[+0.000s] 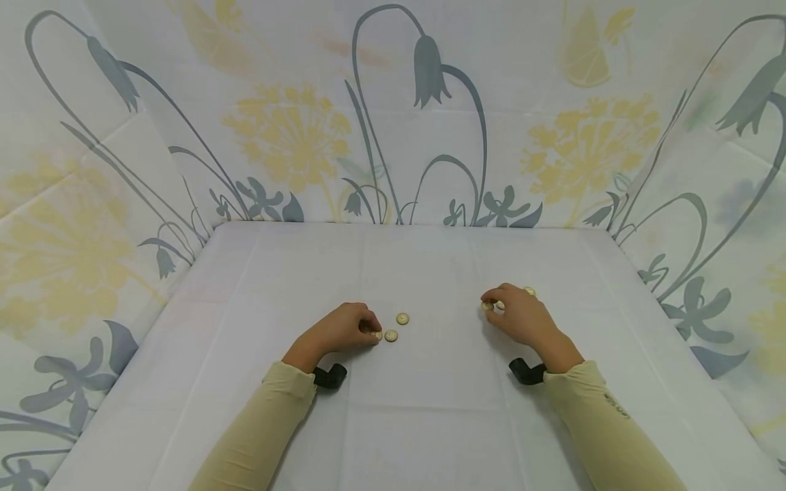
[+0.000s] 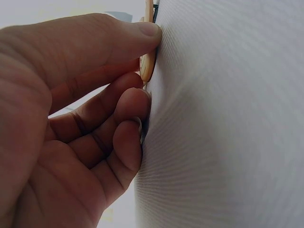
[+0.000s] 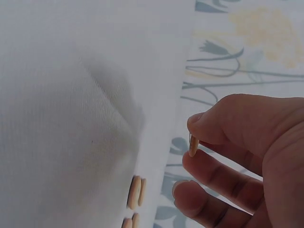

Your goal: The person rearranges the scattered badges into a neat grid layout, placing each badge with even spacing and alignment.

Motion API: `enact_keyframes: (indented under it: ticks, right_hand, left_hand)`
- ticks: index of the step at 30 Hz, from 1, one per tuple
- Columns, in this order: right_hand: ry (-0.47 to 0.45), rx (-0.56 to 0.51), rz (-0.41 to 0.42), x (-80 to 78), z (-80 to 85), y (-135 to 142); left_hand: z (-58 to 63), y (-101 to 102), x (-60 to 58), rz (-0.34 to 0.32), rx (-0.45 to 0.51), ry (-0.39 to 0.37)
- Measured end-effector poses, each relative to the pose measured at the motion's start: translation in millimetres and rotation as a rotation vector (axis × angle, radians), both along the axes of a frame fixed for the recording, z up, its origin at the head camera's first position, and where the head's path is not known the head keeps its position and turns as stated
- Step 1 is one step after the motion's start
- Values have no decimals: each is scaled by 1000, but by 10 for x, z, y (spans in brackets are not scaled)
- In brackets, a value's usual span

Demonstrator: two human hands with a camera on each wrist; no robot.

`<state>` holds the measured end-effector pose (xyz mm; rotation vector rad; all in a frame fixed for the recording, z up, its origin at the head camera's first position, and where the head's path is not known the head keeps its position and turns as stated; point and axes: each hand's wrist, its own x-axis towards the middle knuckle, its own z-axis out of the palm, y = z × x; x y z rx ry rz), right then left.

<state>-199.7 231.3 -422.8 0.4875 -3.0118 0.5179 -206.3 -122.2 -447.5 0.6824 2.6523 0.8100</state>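
My left hand (image 1: 336, 329) is low on the white cloth, thumb and fingertips at the edge of a small round wooden disc (image 2: 147, 66) lying at the cloth. Two more pale discs with dark markings lie just right of it: a nearer disc (image 1: 391, 335) and a farther disc (image 1: 402, 318). On the other side, my right hand (image 1: 523, 317) pinches another wooden disc (image 3: 193, 145) between thumb and fingers, raised off the cloth. Several discs (image 3: 135, 192) lie on the cloth near that hand; in the head view the hand partly covers them, with one disc (image 1: 529, 291) showing behind its knuckles.
A white cloth (image 1: 430, 436) with fold lines covers the table. Flower-patterned fabric (image 1: 393, 123) rises behind the back edge and along both sides. Black wrist mounts stick out inward below each hand: a left mount (image 1: 330, 377) and a right mount (image 1: 526, 372).
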Motion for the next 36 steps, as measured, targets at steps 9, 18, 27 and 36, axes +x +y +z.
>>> enact_keyframes:
  ticks: [9, 18, 27, 36]
  right_hand:
    - [-5, -9, -17, -10, 4, 117]
    - [-16, -19, -32, -6, 28, 193]
    - [-43, -26, -77, -1, 47, 266]
    - [-37, 0, -79, -7, 47, 335]
  left_hand:
    - [3, -5, 1, -1, 12, -14]
    - [6, -10, 6, -5, 8, -12]
    - [19, -1, 2, -6, 4, -4]
    - [17, -11, 15, -1, 20, -8]
